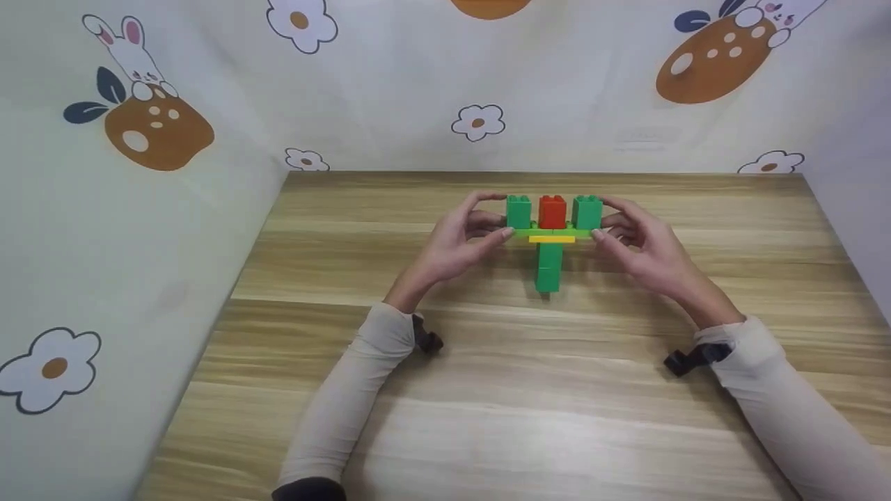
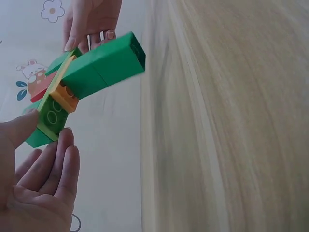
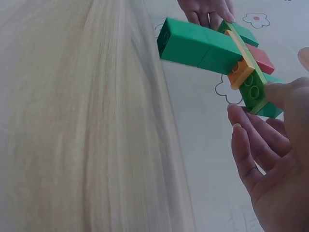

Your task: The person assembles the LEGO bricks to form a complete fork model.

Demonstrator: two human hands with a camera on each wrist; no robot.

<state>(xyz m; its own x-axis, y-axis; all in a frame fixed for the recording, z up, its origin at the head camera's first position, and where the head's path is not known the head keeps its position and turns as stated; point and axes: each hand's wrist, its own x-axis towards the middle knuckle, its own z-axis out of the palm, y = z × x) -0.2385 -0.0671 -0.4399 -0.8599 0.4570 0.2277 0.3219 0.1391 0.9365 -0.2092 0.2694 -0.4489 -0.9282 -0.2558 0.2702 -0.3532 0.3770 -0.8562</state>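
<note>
Between the two hands stands a toy-block build shaped like a T. Two stacked green bricks form its stem, topped by a small yellow plate. A long light-green layer crosses above that, carrying a red brick flanked by a left green brick and a right green brick. My left hand pinches the left end of the crosspiece, thumb in front and fingers behind. The other end is pinched likewise by my right hand. Both wrist views show hollow undersides of the light-green layer.
Everything is over a wood-grain table. A pale wall covering with flowers, rabbits and orange fruit rises behind and at the left. Black wrist mounts, one on the left cuff and one on the right cuff, jut inward.
</note>
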